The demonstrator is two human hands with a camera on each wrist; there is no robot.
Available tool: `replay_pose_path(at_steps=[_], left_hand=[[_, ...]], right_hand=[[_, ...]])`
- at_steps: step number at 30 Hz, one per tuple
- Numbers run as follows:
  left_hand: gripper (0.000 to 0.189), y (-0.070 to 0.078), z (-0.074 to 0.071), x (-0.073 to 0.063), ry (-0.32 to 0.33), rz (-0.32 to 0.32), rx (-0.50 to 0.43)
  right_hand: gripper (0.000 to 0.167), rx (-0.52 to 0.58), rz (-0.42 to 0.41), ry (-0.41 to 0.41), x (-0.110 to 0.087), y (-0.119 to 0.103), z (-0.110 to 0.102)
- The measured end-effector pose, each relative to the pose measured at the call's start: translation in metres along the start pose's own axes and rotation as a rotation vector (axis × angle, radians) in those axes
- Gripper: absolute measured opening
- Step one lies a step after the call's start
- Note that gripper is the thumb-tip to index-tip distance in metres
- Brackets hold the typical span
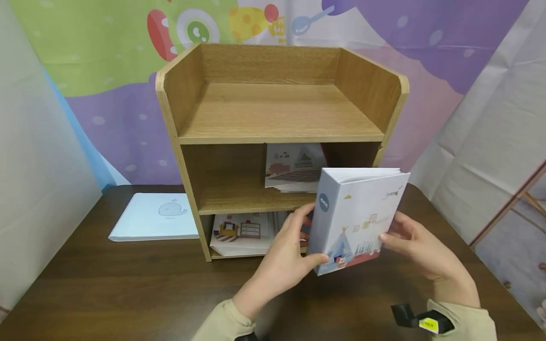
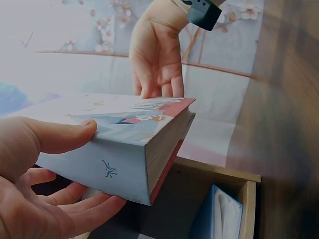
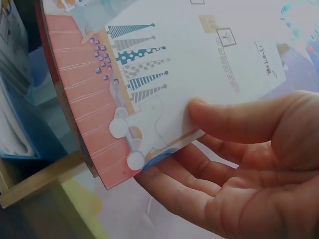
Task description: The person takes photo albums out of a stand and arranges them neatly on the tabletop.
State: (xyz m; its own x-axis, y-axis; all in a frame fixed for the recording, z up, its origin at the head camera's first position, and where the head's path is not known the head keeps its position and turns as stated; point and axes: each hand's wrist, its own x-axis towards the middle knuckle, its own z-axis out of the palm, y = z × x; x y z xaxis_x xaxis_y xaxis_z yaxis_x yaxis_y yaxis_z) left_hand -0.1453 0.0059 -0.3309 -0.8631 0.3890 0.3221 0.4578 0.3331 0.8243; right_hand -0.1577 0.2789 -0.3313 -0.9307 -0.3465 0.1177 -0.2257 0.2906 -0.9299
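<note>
A thick white photo album (image 1: 362, 213) with a tent drawing and a red lower strip is held upright, slightly tilted, before the right side of a wooden shelf (image 1: 281, 111). My left hand (image 1: 286, 248) grips its spine side, thumb on the front cover and fingers behind, as the left wrist view also shows. The opposite edge is pinched by my right hand (image 1: 422, 246); in the right wrist view its thumb (image 3: 234, 119) lies on the cover with the fingers underneath. The album's back cover is mostly hidden.
More illustrated albums lie in the middle compartment (image 1: 294, 166) and the bottom compartment (image 1: 243, 232). Left of the shelf, a pale blue album (image 1: 153, 218) with a whale lies flat on the dark table (image 1: 106, 289). A blue album (image 2: 217, 214) stands inside the shelf.
</note>
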Motion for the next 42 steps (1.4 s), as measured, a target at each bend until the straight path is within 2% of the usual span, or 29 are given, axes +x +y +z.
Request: replay_pose_path(at_steps=[6,13,21,25,28,35,38,42], left_hand=[[0.085,0.002,0.006,0.004,-0.008,-0.016,0.013],[0.085,0.005,0.016,0.007,-0.002,-0.005,0.028],[0.081,0.007,0.030,0.009,0.043,0.036,0.047],[0.075,0.008,0.035,0.010,0.062,0.083,0.078],[0.072,0.007,0.038,0.010,0.065,0.152,0.128],[0.069,0.003,0.043,0.013,0.051,0.284,0.171],[0.070,0.003,0.045,0.015,0.032,0.305,0.186],[0.071,0.004,0.048,0.017,0.015,0.295,0.165]], right_hand=[[0.036,0.062,-0.006,-0.024,-0.001,0.006,-0.009],[0.039,0.202,-0.056,-0.069,-0.003,0.018,-0.020],[0.042,0.317,-0.086,-0.103,-0.005,0.035,-0.030],[0.044,0.398,-0.123,-0.129,-0.006,0.041,-0.034],[0.046,0.439,-0.143,-0.142,-0.007,0.044,-0.038],[0.047,0.452,-0.158,-0.138,-0.010,0.046,-0.045],[0.048,0.483,-0.184,-0.141,-0.012,0.048,-0.048],[0.049,0.513,-0.209,-0.148,-0.014,0.051,-0.053]])
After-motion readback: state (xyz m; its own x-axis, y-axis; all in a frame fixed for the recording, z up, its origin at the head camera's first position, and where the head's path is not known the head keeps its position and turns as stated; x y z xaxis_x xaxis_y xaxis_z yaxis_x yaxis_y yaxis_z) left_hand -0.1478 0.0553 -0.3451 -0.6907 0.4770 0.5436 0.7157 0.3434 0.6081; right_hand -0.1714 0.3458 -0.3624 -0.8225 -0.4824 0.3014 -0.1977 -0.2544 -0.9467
